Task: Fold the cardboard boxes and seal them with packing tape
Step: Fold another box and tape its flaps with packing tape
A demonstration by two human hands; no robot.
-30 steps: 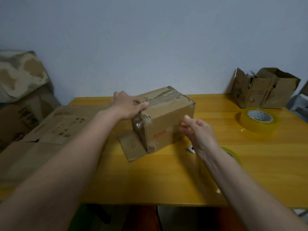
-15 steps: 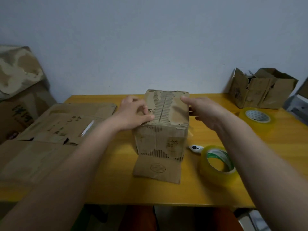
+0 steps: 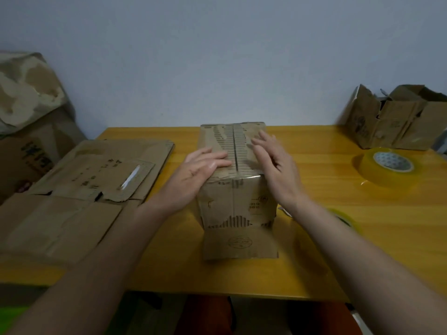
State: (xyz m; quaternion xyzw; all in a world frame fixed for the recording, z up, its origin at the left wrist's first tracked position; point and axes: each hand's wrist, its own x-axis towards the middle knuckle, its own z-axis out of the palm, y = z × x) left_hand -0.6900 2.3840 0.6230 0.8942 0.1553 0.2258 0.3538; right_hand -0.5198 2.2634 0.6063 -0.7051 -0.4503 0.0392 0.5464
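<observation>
Box (image 3: 238, 201) print: blurred, unreadable

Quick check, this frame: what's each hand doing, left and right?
Left hand: open, fingers flat on the box top.
Right hand: open, fingers straight over the box top; contact unclear, blurred.

Printing on the cardboard box (image 3: 238, 204) and flattened cardboard (image 3: 96, 175) is too blurred to read.

You face a plain pale blue-grey wall (image 3: 217, 56) — soft, even light falls on it. The shiny yellow wood surface (image 3: 326, 189) sits right against that wall. Under its front edge the floor (image 3: 261, 317) looks dark.
</observation>
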